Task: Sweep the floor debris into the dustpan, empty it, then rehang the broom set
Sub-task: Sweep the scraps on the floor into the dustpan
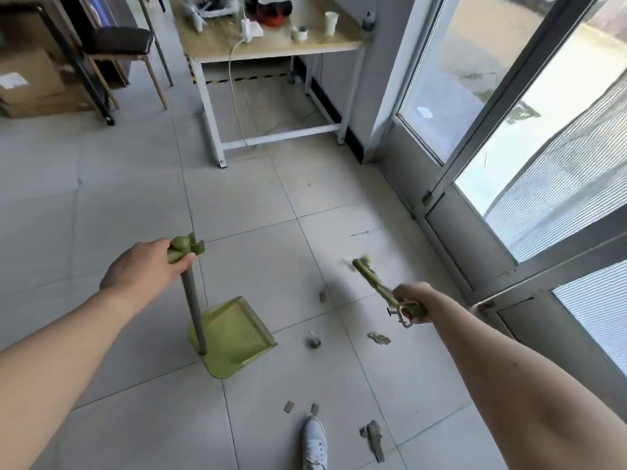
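Observation:
My left hand (149,266) grips the green top of the dustpan's grey pole. The green dustpan (234,337) stands on the tiled floor below it, its mouth facing right. My right hand (412,301) holds the green broom handle (373,279), which points away toward the upper left and looks blurred; the broom head is hard to make out. Cardboard scraps lie scattered on the tiles: a small piece (323,296), a crumpled bit (314,341), a corrugated piece (380,338), two small bits (302,407) and a larger strip (375,439).
My white shoe (315,442) stands at the bottom centre among the scraps. A white-legged table (271,45) with clutter and a hanging cable is ahead. Glass doors (509,147) run along the right. A chair (118,45) and cardboard boxes (30,83) sit at the far left.

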A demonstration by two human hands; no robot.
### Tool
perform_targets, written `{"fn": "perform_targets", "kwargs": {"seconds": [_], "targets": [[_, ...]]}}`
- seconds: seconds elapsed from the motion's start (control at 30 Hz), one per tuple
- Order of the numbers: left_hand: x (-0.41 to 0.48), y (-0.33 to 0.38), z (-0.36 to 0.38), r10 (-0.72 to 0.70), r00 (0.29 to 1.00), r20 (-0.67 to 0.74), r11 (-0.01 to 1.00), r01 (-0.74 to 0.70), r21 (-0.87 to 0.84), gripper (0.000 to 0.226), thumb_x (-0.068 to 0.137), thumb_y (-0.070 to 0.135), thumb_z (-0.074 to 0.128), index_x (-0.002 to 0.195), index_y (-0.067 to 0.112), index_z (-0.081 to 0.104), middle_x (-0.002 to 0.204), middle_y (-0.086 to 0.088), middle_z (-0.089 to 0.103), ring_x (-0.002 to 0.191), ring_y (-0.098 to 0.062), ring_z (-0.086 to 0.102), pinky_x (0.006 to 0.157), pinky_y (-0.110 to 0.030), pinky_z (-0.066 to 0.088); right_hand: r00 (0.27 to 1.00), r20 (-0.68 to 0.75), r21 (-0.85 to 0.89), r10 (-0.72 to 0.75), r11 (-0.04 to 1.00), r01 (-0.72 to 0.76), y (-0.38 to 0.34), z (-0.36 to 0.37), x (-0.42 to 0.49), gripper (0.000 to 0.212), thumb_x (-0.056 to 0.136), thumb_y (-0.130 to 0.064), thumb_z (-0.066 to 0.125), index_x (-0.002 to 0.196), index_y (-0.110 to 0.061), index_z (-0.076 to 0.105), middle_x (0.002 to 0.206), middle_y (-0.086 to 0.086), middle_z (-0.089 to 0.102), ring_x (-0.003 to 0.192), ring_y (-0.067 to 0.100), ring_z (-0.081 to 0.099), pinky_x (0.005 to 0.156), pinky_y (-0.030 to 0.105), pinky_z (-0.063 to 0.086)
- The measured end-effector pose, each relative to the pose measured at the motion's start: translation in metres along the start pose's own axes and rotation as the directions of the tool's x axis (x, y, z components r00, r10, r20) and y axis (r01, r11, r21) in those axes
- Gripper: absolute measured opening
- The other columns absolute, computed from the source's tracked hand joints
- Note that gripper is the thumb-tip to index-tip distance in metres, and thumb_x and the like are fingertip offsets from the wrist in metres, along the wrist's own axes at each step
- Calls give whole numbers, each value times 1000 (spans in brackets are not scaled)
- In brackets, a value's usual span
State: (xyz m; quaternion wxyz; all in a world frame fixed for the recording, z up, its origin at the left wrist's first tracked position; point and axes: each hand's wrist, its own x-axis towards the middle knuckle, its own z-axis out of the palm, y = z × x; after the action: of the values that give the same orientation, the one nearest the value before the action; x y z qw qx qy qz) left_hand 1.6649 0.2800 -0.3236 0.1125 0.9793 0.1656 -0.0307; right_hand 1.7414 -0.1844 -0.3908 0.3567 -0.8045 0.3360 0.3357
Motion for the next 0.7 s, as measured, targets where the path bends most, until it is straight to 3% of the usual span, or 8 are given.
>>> {"fn": "perform_targets", "kwargs": {"seconds": [0.13,0.27,0.47,0.7], "targets": [[38,58,14,52,998,-27,998,-50,47,47,85,62,52,90,16,58,70,-7,59,65,-30,56,57,-34,49,999,-40,16,1,1000,-1,-19,-34,41,5,73,-2,52,77,0,49,65,15,51,39,20,49,39,20,42],[72,96,27,131,990,-54,987,-125,101,46,88,58,54,89,12,56,64,-6,55,57,-29,51,50,-32,42,998,-57,68,11,998,-7,-38,-38,81,9,75,0,50,84,0,49,63,14,51,26,18,47,38,22,44],[128,118,45,168,985,-34,985,-166,55,44,89,56,53,89,12,53,72,-13,63,64,-34,60,52,-34,46,998,-55,67,19,998,-16,-69,-26,138,26,81,0,47,107,0,45,69,16,53,36,20,52,41,23,45],[213,111,72,241,970,-7,970,-241,39,41,90,57,51,90,16,51,69,-1,58,64,-30,59,52,-33,46,995,-6,69,101,993,-100,-119,20,212,24,91,3,39,115,4,40,78,22,57,56,26,55,47,28,47]]}}
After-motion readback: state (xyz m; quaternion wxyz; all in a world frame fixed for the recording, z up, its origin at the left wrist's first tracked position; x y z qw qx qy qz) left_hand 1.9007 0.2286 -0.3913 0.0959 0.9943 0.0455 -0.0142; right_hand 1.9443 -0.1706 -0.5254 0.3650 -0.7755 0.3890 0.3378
